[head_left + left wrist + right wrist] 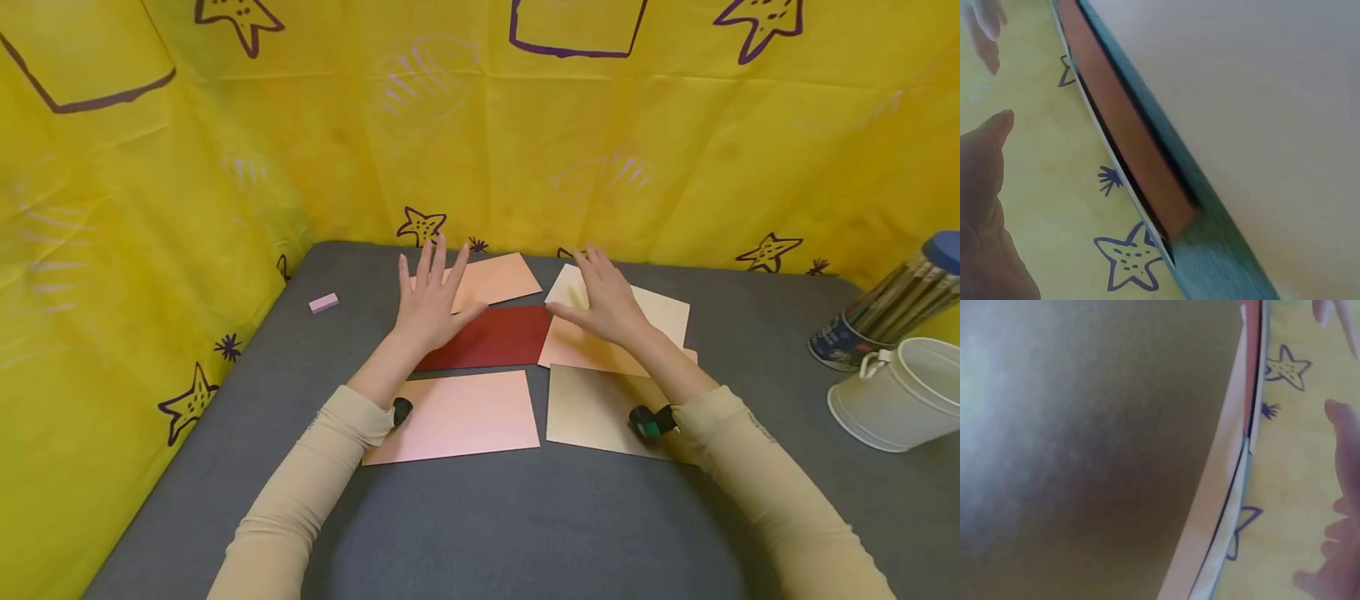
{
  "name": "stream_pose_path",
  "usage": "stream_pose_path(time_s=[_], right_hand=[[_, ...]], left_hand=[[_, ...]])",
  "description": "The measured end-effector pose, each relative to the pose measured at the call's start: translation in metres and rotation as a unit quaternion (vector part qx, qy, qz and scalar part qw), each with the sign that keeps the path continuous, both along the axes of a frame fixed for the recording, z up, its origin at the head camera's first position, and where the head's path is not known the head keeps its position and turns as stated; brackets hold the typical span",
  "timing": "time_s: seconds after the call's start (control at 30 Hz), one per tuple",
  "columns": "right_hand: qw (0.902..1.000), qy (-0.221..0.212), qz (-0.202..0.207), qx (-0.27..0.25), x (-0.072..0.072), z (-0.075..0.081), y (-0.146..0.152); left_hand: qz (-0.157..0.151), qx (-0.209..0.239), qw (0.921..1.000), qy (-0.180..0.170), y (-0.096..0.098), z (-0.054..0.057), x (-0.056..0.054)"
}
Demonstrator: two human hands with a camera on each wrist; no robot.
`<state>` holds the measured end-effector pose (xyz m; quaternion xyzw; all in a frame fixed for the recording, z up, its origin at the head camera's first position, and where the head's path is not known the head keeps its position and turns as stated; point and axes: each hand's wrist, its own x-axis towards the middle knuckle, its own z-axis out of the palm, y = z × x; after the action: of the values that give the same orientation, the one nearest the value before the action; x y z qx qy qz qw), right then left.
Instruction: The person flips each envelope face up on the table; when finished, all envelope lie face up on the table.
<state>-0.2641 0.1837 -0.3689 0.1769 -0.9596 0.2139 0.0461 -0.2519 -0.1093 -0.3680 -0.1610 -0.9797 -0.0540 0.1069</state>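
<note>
Head view: at frame centre, left hand (432, 302) flat with fingers straight and spread, resting across the dark red sheet (495, 337) and the peach sheet (495, 280) above it. Right hand (606, 302) just right of centre, also flat and unclenched, lying on the cream sheet (660, 312) and the salmon sheet (581, 350) beneath it. Lower centre, a pink sheet (461, 415) and beside it a tan sheet (592, 408), both under the forearms. All sheets spread on the grey surface (487, 525). Small pink eraser (324, 302) alone at left of centre. White bucket (903, 396) and a tube of pencils (892, 304) at the right edge. Yellow star-printed cloth (480, 142) filling the top and left of the frame.

Left wrist view: palm edge and thumb at lower left, nothing gripped; reddish sheet edge running diagonally from top to bottom centre, pale sheet filling the right.

Right wrist view: blurred fingers at right edge, relaxed; tan sheet covering the left half
</note>
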Motion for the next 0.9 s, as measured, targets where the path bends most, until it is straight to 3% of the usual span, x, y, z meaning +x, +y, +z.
stream_pose_path(time_s=[0.17,0.33,0.63,0.77,0.9], right_hand=[[0.9988,-0.028,0.039,-0.012,-0.009,-0.004,-0.006],[0.9959,-0.063,0.061,-0.022,-0.020,-0.010,-0.012],[0.9862,-0.135,0.092,-0.024,-0.036,-0.019,-0.025],[0.9840,-0.152,0.090,-0.018,-0.041,-0.020,-0.030],[0.9837,-0.155,0.090,-0.015,-0.046,-0.021,-0.034]], left_hand=[[-0.047,-0.028,0.9983,-0.018,-0.015,-0.003,0.000],[-0.081,-0.001,0.9932,-0.083,-0.033,-0.009,-0.006],[-0.080,0.095,0.9699,-0.210,-0.069,-0.016,-0.018],[-0.080,0.104,0.9611,-0.243,-0.081,-0.017,-0.022],[-0.073,0.105,0.9571,-0.260,-0.088,-0.020,-0.025]])
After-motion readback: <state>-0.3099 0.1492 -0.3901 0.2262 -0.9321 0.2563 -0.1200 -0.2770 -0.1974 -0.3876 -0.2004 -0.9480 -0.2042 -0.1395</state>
